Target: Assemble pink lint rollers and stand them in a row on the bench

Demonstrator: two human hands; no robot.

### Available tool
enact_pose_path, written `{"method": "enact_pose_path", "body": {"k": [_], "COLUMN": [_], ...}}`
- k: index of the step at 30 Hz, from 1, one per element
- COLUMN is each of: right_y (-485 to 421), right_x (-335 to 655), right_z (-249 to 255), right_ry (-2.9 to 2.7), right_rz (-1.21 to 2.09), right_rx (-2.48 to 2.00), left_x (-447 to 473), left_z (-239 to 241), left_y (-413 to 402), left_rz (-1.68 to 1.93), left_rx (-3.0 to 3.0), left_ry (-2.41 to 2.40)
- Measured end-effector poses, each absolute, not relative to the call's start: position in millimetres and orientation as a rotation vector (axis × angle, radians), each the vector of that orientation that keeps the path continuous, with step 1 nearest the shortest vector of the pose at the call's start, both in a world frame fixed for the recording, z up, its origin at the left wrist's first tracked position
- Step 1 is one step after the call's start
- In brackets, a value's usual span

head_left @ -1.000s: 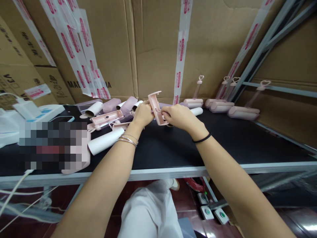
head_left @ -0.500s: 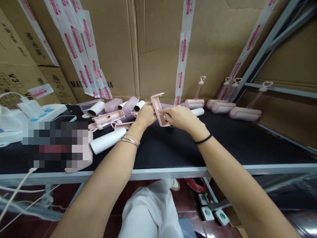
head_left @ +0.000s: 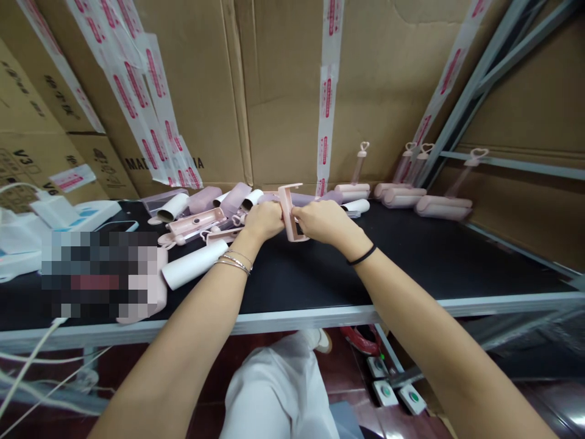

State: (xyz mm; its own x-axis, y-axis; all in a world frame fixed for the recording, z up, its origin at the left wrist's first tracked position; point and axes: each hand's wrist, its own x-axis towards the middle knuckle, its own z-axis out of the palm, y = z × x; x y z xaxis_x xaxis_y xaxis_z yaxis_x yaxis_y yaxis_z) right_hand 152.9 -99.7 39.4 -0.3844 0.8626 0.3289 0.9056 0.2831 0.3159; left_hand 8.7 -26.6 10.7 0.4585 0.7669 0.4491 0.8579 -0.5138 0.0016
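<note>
A pink plastic roller housing (head_left: pixel 289 210) stands nearly upright between both hands above the black table (head_left: pixel 411 256). My left hand (head_left: pixel 262 221) is closed on its left side. My right hand (head_left: pixel 322 221) is closed on its right side, fingers pinched at its middle. Just left of my hands lie several pink parts, among them an open pink housing (head_left: pixel 194 221), and white paper rolls, one (head_left: pixel 194 264) beside my left wrist.
Finished pink lint rollers with heart-topped handles (head_left: pixel 441 204) line the table's back right. Taped cardboard boxes (head_left: pixel 274 91) wall the back. A white charger and phone (head_left: pixel 59 213) lie at the left, with cables hanging. A grey metal shelf frame (head_left: pixel 484 79) rises at right.
The pink housing has swung from a leftward tilt to nearly upright and sits lower, close to the table. Both hands have closed in tighter around it.
</note>
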Motion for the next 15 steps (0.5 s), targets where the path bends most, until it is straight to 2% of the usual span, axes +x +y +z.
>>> {"method": "enact_pose_path", "body": {"k": [15], "right_y": [-89.9], "right_x": [151.8], "right_z": [29.7], "right_ry": [-2.503], "right_rz": [-0.676], "right_rx": [-1.636], "left_x": [9.0], "left_z": [10.9], "left_y": [-22.8], "left_rz": [-0.368], "left_rx": [-2.497], "left_ry": [-1.318]}}
